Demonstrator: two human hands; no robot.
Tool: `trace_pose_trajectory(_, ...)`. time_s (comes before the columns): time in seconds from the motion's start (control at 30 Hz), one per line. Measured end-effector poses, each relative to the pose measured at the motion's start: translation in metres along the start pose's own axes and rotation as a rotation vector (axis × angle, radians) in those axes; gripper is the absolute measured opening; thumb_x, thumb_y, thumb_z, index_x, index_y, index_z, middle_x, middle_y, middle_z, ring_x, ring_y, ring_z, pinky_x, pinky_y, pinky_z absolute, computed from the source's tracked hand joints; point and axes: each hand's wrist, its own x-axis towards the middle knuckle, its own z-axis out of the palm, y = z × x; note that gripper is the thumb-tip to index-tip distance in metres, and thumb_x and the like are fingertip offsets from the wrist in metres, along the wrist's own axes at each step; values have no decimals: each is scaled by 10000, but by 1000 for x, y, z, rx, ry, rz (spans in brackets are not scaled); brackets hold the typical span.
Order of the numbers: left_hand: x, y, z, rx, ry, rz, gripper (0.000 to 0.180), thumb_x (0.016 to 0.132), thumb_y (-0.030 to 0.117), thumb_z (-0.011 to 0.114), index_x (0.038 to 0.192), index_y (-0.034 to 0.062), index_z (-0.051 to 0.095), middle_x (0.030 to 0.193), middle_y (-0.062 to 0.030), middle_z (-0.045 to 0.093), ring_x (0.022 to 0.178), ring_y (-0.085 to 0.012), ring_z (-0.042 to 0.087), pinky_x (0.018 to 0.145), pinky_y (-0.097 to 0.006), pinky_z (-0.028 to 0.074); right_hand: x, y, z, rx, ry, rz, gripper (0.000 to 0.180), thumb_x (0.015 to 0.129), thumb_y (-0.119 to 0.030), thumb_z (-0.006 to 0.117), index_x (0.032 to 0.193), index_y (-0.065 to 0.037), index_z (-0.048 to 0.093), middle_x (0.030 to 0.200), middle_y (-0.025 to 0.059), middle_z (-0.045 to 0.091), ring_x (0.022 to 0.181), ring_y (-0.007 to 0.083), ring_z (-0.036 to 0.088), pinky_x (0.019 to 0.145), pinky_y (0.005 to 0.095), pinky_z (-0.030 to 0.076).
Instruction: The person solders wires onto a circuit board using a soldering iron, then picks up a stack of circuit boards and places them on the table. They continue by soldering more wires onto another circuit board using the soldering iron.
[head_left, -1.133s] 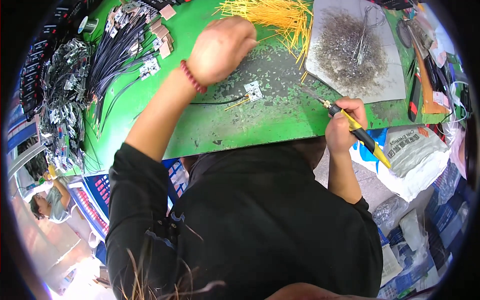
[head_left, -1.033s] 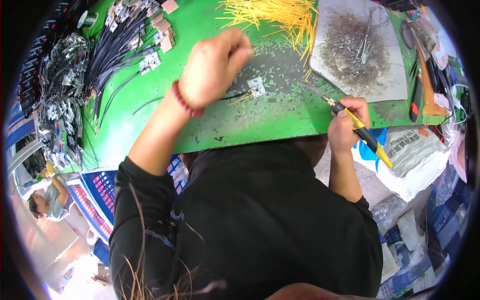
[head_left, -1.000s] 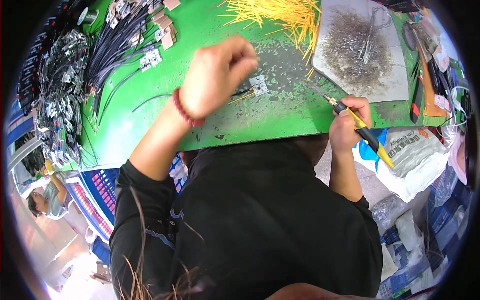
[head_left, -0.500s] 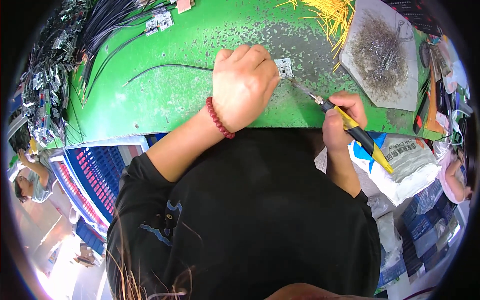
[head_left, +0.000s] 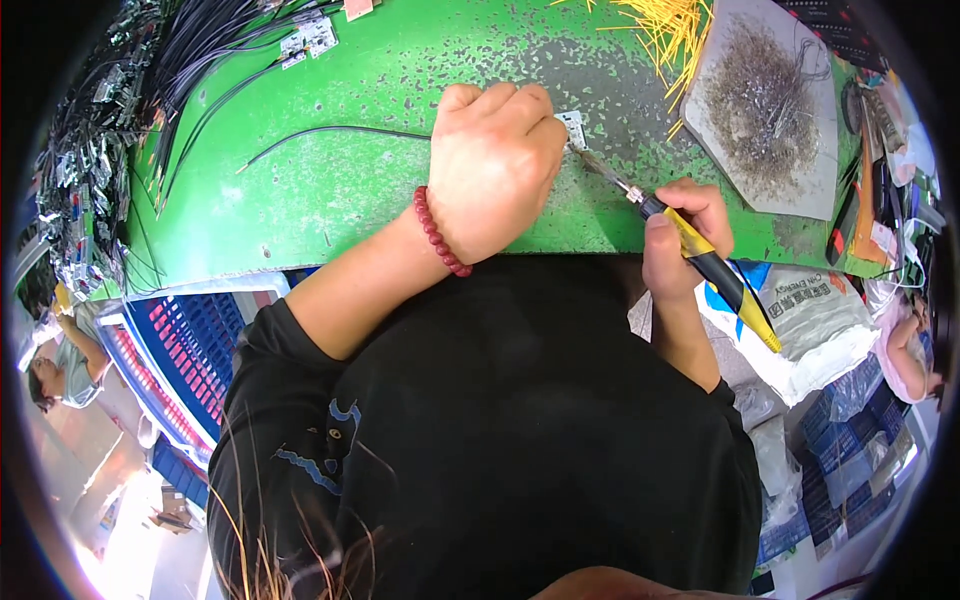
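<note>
The right hand (head_left: pixel 688 235) grips the soldering iron (head_left: pixel 712 268) pen-style, likely to steady its tip at the white circuit board (head_left: pixel 572 127) on the bench (head_left: pixel 350 205), beside which the left hand (head_left: pixel 497 168) curls, any hold hidden.

The person wears a black top (head_left: pixel 540 400) with a plain back; its left sleeve (head_left: pixel 265 400) and right sleeve (head_left: pixel 738 450) leave the forearms bare. At left, a blue-edged print (head_left: pixel 328 447) shows a yellowish eye, possibly a cat's. A dark-red round-bead bracelet (head_left: pixel 436 232) circles the wrist behind the left hand (head_left: pixel 497 165).
</note>
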Motion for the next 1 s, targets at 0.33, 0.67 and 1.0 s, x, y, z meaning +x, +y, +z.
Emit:
trace_pose_trajectory(0.33,1,-2,1,-8,9,32,125,667,88,724,700,119,607,815,10,581,758,-185,571,704,-344,378,3,0,-1,-41,-39,-31,177,781,-102,679,892,-4,581,690,23,537,575,71,428,529,229,332)
trace_pose_trajectory(0.67,4,-4,-3,-5,41,65,120,620,89,676,641,113,560,722,-30,548,687,-209,559,640,-370,381,8,-1,12,-110,-51,4,396,888,-87,667,1248,1,525,866,115,713,736,124,647,682,254,505)
trace_pose_trajectory(1.0,-3,0,-4,-22,160,53,91,637,207,626,612,144,565,723,-26,516,746,-192,540,691,-358,387,28,1,23,-509,-288,-156,261,918,-20,599,1178,-14,609,920,157,698,809,186,660,753,310,525)
